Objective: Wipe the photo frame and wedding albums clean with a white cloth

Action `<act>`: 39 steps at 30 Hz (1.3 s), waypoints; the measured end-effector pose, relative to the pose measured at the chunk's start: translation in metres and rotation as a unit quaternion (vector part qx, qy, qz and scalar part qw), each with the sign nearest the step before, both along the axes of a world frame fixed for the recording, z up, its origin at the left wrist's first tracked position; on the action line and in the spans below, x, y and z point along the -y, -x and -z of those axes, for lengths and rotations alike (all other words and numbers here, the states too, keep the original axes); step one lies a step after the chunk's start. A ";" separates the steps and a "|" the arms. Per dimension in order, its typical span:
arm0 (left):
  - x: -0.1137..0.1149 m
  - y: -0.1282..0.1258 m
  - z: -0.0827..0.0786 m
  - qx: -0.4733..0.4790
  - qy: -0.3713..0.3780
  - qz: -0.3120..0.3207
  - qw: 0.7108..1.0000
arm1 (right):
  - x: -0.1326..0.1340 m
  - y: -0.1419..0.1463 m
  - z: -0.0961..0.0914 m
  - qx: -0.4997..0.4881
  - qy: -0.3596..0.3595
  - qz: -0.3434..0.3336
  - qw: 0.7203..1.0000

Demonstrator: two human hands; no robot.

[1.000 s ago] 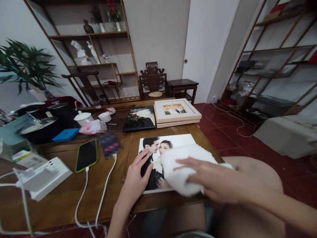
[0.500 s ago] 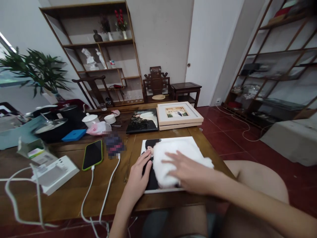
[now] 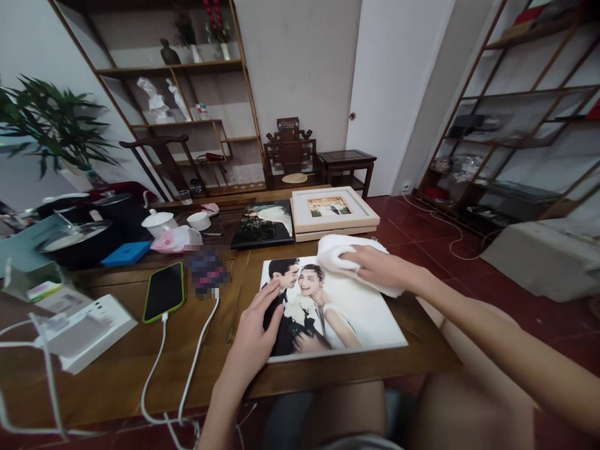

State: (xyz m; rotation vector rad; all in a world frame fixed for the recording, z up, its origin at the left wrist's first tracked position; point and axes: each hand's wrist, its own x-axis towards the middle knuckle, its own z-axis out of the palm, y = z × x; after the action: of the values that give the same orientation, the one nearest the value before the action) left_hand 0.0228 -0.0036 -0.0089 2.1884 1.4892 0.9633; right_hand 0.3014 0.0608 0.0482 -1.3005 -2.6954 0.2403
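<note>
A wedding photo panel (image 3: 370, 322) with white edges lies flat on the wooden table, showing a couple in a dark suit and a white dress. My left hand (image 3: 253, 328) rests on its left side, fingers stretched out over the dark suit. A fluffy white cloth (image 3: 335, 251) covers the panel's far right corner and hangs past its edge. Fingers of my right hand (image 3: 382, 265) are curled into the cloth, gripping it. Part of the cloth and the panel's corner under it are hidden by my right hand and wrist.
Beyond the panel lie a dark photo panel (image 3: 269, 222) and stacked pale frames (image 3: 337, 232). On the left are a phone (image 3: 164, 292) on a white cable, a white box (image 3: 96, 334), a blue box (image 3: 126, 253), a teapot (image 3: 158, 222) and a pan (image 3: 77, 234).
My right hand has moved the cloth from the panel's middle to its far right corner, uncovering the couple. My left hand stays on the left side. The view has shifted slightly.
</note>
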 end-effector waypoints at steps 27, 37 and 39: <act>0.000 0.000 0.001 -0.017 -0.003 -0.002 1.000 | 0.005 -0.002 0.000 -0.008 0.020 -0.030 0.999; 0.001 -0.001 0.002 -0.009 -0.003 -0.008 1.000 | 0.035 -0.006 0.011 -0.011 0.009 -0.058 0.998; 0.001 -0.001 0.002 -0.010 -0.006 -0.010 1.000 | 0.068 -0.001 0.007 -0.007 0.015 -0.111 0.994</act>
State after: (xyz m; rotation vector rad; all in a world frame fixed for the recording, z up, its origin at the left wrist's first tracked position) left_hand 0.0240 -0.0042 -0.0104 2.2023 1.5209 0.9617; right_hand 0.3019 -0.0068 0.0417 -1.0008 -2.8340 0.3137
